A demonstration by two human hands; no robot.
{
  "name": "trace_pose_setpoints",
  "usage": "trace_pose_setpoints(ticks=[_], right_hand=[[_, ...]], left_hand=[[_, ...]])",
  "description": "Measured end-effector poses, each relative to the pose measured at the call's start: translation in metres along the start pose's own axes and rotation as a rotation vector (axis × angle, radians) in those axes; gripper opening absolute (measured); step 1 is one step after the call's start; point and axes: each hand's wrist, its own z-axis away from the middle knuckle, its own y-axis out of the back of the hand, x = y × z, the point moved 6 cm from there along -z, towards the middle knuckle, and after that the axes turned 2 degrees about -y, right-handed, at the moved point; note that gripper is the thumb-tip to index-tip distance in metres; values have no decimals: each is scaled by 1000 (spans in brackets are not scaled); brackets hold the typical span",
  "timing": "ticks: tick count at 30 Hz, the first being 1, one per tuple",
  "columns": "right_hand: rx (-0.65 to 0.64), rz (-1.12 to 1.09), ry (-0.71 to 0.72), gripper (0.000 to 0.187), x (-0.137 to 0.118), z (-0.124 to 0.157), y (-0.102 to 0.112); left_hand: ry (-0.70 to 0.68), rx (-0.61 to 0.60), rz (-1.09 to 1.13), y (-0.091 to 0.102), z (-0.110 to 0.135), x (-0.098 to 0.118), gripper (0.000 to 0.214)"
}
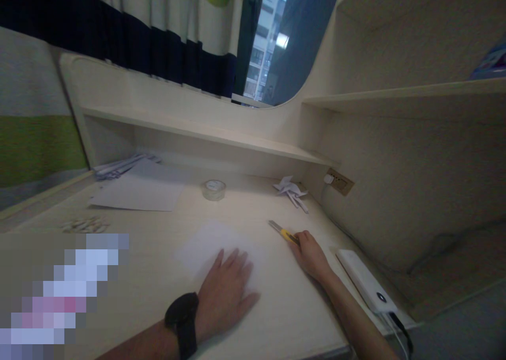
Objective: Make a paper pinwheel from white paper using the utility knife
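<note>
A white sheet of paper lies on the pale desk in front of me. My left hand, with a black watch on its wrist, rests flat over the near part of the sheet, fingers stretched out. To the right, my right hand is closed around the handle of a yellow utility knife. The knife's blade is out and points away to the upper left, low over the desk and apart from the sheet.
A tape roll stands farther back, with paper pinwheels to its right. Paper sheets and small pale pieces lie left. A white power strip with cables runs along the right edge. A shelf spans the back.
</note>
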Motion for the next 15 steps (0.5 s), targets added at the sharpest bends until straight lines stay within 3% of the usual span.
trace_pose_setpoints(ticks=[4, 8, 15], right_hand=[[146, 14, -112, 29, -1, 5, 6], [129, 40, -209, 35, -4, 9, 6], [179, -92, -94, 32, -19, 12, 15]], left_hand=[[2, 25, -20, 11, 3, -1, 40], [31, 40, -75, 13, 7, -4, 44], [8, 19, -106, 15, 4, -35, 41]])
